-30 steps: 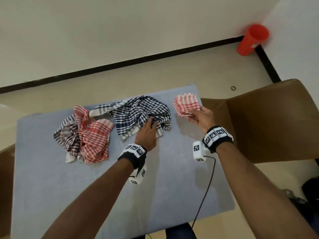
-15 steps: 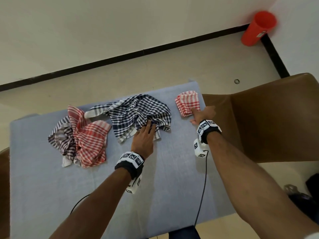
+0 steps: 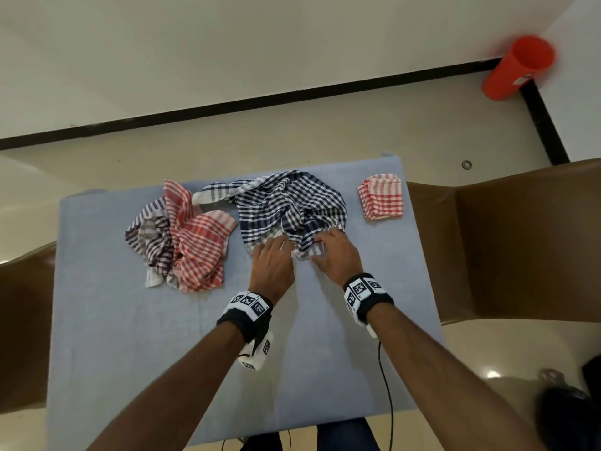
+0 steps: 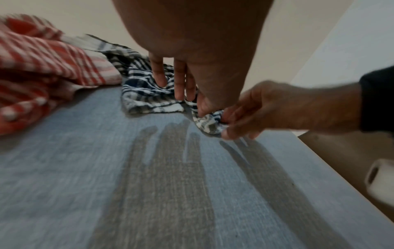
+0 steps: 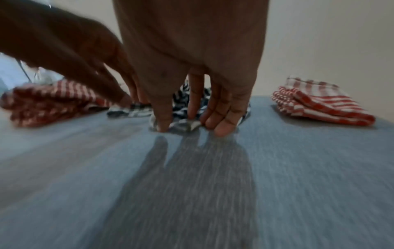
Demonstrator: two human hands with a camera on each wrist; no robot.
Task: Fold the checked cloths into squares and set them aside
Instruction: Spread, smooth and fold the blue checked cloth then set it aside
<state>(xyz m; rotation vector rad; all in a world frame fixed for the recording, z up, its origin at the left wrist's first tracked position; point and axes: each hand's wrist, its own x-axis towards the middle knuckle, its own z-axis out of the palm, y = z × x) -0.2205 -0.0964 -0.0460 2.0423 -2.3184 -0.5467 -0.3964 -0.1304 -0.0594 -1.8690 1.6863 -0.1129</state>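
A crumpled navy checked cloth (image 3: 286, 206) lies at the middle of the grey-blue table (image 3: 130, 353). Both hands are at its near hem. My left hand (image 3: 276, 245) has its fingers stretched onto the hem, and in the left wrist view the thumb and forefinger (image 4: 194, 101) pinch it. My right hand (image 3: 322, 244) pinches the hem's corner between thumb and fingers (image 5: 187, 124). A folded red checked square (image 3: 381, 200) lies alone at the far right corner. A crumpled red checked cloth (image 3: 198, 242) and a brown striped one (image 3: 149, 242) are heaped to the left.
Brown chairs stand at the table's right (image 3: 520, 242) and left (image 3: 22, 320) sides. A red cylinder (image 3: 517, 68) stands on the floor by the wall. A black cable (image 3: 387, 385) hangs from my right wrist over the near table edge.
My right hand let go of the folded red square at the far right corner and moved left to the navy cloth's hem. The left hand stayed on that cloth.
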